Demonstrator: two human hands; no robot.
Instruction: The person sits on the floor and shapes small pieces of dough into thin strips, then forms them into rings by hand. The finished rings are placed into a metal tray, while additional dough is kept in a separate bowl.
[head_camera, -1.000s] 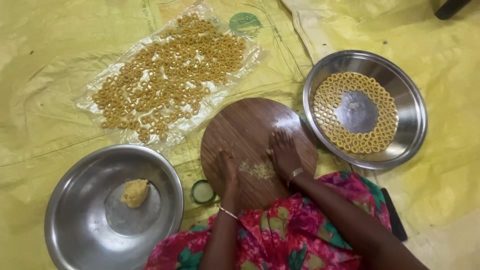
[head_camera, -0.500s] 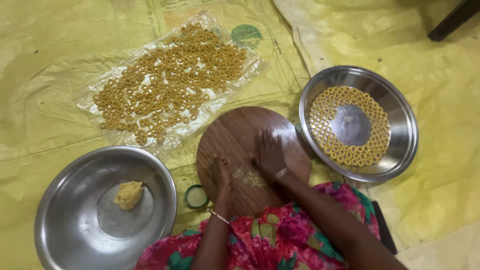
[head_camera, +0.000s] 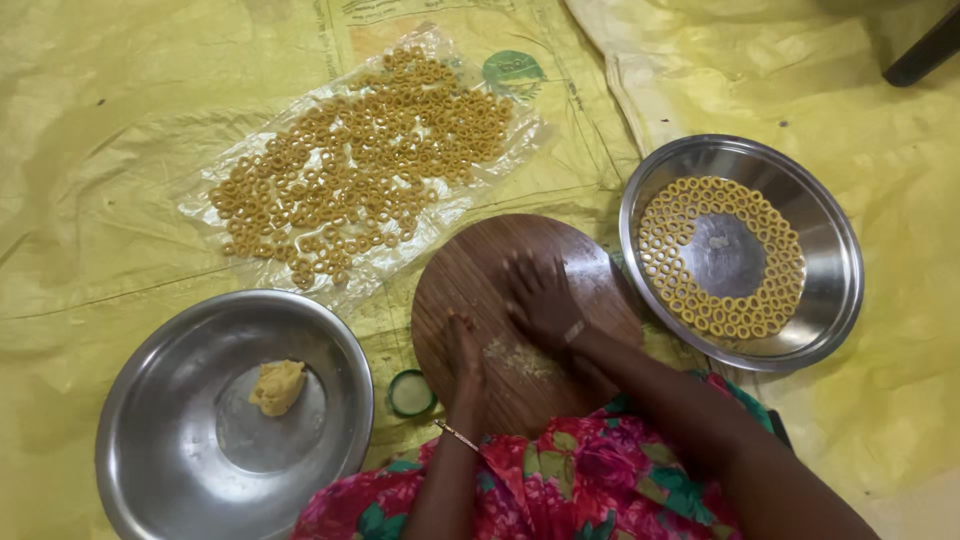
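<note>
The round wooden board (head_camera: 520, 300) is hemmed in by a steel bowl (head_camera: 150, 440) at the left, a steel plate (head_camera: 835, 250) of dough rings at the right, and a plastic sheet (head_camera: 200, 205) of rings beyond. Bare yellow floor covering (head_camera: 90, 120) is left open at the far left.

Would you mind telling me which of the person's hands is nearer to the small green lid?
Left. The left hand rests on the wooden board just right of the green lid; the right hand lies farther right, mid-board.

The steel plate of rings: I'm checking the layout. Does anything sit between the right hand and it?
Nothing visible does. The right hand lies on the round wooden board, and the steel plate sits beside that board's right edge.
</note>
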